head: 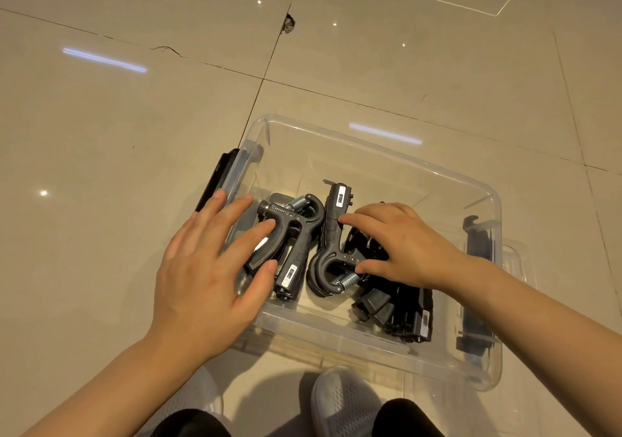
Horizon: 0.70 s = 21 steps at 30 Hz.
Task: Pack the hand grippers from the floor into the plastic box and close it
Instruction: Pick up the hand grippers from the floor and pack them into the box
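- Both hands reach into the plastic box with fingers spread and nearly straight; neither closes around anything.
- Left hand lies palm down over the box's left edge, its fingertips resting on the left hand gripper, thumb near that gripper's lower end.
- Right hand is flat too, index fingertip touching the handle of the middle hand gripper, thumb beside its coiled spring.
- More hand grippers lie stacked under and right of the right hand, against the box's near right part.
- Grippers are matte black plastic with curved hooked handles, bright metal springs and small pale labels.
- Box is clear, rectangular, round-cornered and lidless, with a black latch on its left side and another latch on its right.
- It stands on the floor, glossy beige tiles with dark joints, a crack and a chipped corner, mirroring ceiling lights.
- Grey perforated slippers and dark trouser legs show at the bottom edge.
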{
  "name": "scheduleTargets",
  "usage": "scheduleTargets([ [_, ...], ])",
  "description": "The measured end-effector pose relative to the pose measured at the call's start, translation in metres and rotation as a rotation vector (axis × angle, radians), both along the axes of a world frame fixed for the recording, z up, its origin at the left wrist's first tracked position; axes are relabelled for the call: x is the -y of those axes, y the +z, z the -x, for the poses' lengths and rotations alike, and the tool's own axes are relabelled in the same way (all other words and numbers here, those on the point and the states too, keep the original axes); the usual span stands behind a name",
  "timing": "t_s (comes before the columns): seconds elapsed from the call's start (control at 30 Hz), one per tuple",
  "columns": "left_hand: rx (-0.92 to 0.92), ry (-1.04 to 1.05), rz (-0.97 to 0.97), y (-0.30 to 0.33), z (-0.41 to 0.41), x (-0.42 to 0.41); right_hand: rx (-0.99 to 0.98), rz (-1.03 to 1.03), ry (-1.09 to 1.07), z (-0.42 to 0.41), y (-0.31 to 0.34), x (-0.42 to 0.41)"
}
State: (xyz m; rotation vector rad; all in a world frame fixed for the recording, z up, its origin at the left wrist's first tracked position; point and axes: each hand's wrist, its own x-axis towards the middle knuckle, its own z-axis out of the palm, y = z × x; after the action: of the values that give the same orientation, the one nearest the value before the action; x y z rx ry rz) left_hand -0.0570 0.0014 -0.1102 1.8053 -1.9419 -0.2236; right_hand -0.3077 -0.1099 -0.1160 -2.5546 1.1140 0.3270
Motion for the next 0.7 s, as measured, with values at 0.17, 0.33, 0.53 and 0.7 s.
scheduleTargets([
  [0.17, -0.003, -0.006, -0.006, 0.001, 0.0, 0.0, 0.02, -0.014, -0.092, 0.005, 0.007, -0.003],
  [0.33, -0.002, -0.006, -0.011, 0.002, 0.0, 0.0, -0.162, -0.107, -0.353, 0.027, 0.021, -0.006],
  [0.53, -0.001, -0.002, -0.004, 0.002, 0.001, 0.001, -0.301, -0.213, -0.275, 0.025, 0.017, -0.018],
  [0.7, 0.004, 0.007, -0.013, 0.003, 0.002, 0.001, -0.283, -0.275, -0.274, 0.027, 0.018, -0.016],
])
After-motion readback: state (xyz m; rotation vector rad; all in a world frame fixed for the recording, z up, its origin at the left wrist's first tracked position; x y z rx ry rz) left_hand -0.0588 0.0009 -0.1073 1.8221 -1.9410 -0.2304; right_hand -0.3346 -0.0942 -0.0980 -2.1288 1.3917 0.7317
